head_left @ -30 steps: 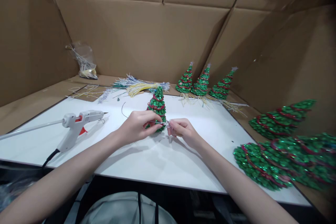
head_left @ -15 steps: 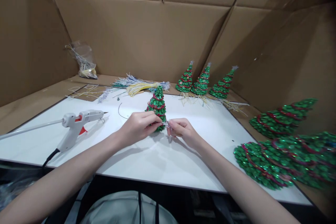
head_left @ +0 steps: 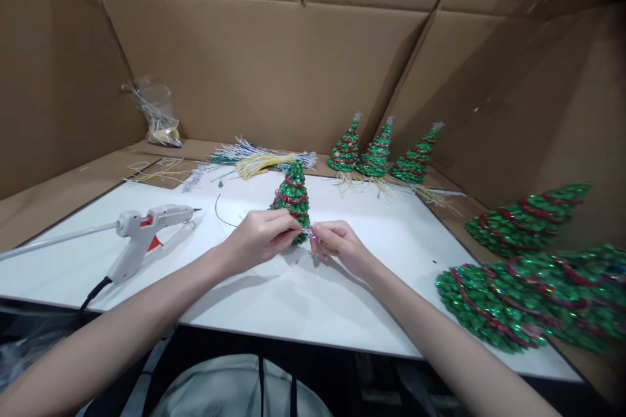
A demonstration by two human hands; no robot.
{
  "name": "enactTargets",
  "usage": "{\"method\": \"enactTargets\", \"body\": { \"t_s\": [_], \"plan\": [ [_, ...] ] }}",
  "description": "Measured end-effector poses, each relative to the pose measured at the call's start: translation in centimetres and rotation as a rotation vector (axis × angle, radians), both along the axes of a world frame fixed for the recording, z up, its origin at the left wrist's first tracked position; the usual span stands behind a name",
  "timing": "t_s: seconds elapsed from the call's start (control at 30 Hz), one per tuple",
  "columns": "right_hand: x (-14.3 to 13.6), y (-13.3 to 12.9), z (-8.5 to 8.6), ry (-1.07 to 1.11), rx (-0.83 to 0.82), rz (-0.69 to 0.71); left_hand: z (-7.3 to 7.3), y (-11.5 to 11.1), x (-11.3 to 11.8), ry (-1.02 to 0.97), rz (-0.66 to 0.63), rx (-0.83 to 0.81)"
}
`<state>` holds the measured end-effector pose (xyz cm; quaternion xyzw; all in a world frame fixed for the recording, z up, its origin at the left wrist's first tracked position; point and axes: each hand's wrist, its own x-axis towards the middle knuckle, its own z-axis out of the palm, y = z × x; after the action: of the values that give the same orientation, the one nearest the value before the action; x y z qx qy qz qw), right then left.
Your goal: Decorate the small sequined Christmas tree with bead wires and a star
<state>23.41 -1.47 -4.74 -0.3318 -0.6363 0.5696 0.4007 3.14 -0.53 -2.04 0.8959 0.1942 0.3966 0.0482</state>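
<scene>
Between my hands, a small shiny silvery piece [head_left: 312, 232] is pinched in the fingertips of my right hand [head_left: 342, 245]. My left hand [head_left: 264, 236] is closed in a pinch right beside it, on a thin dark wire [head_left: 218, 212] whose loose end curves out to the left above the white board. Just behind the fingertips stands a small green Christmas tree [head_left: 295, 190] with red garland and a bare top; my left fingers hide part of its lower side.
A hot glue gun [head_left: 132, 244] rests at left on the white board [head_left: 293, 300]. Bundles of white and yellow strips [head_left: 264, 161] lie at the back. Several trees with silvery tops [head_left: 374, 156] stand back right; larger trees [head_left: 508, 303] lie at right. Cardboard walls [head_left: 220, 65] surround the board.
The loose end of the wire has swung a little to the left and down. My left fingers have shifted slightly at the silvery piece; my right hand stays nearly in place.
</scene>
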Motion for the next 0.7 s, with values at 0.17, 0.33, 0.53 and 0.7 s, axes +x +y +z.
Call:
{"method": "enactTargets", "body": {
  "t_s": [0.17,0.33,0.53,0.7],
  "plan": [
    [-0.14,0.01,0.05,0.009,-0.018,0.004,-0.06,0.12,-0.04,0.002,-0.004,0.010],
    [0.05,0.12,-0.02,-0.004,-0.011,-0.006,-0.19,0.16,0.00,-0.038,0.015,-0.021],
    [0.27,0.31,0.06,-0.020,0.022,-0.037,-0.06,0.06,-0.03,-0.050,0.048,-0.032],
    [0.39,0.41,0.05,-0.012,0.024,-0.030,-0.06,0.05,0.01,-0.044,0.052,-0.030]
  ]
}}
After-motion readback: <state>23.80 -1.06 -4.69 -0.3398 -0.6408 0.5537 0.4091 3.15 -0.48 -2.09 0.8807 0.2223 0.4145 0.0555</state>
